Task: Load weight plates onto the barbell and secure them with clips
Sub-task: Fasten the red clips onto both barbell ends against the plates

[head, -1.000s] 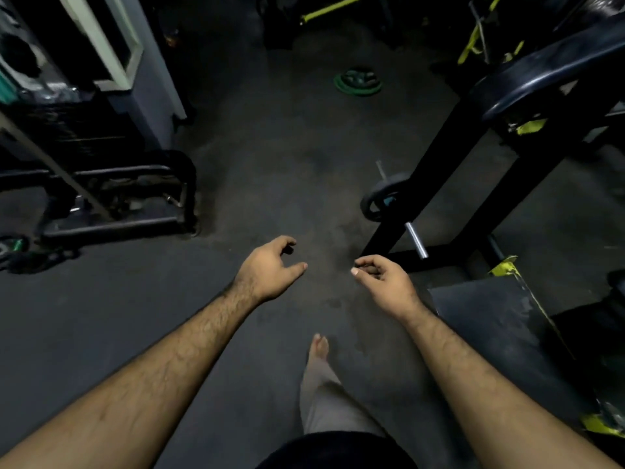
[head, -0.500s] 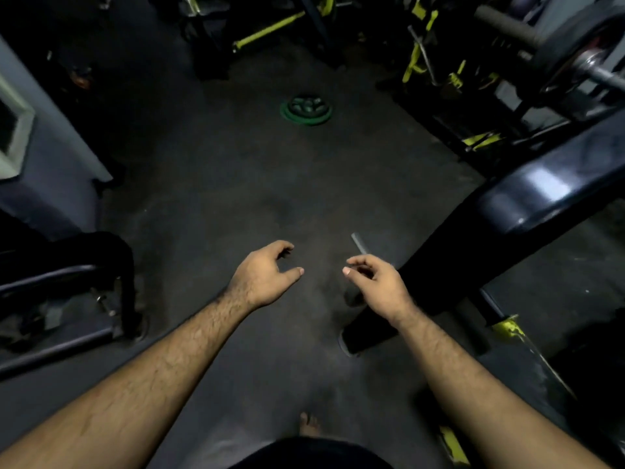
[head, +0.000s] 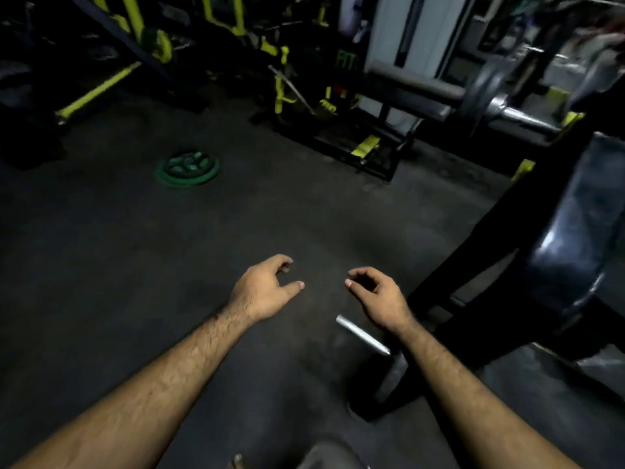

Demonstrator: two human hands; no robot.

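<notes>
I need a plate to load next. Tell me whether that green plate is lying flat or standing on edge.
Lying flat. The green plate rests face-up on the dark floor, its spoked face and full round rim visible, apart from both empty hands.

The floor (head: 169, 265) looks matt, dark and slightly rough. The barbell sleeve (head: 527, 118) at the upper right is shiny bare metal. The bench pad (head: 575, 238) shows glossy black upholstery. The green plates (head: 188, 168) look matt.

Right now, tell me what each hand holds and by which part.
Nothing. The left hand and right hand are both empty, fingers loosely curled above the floor.
</notes>
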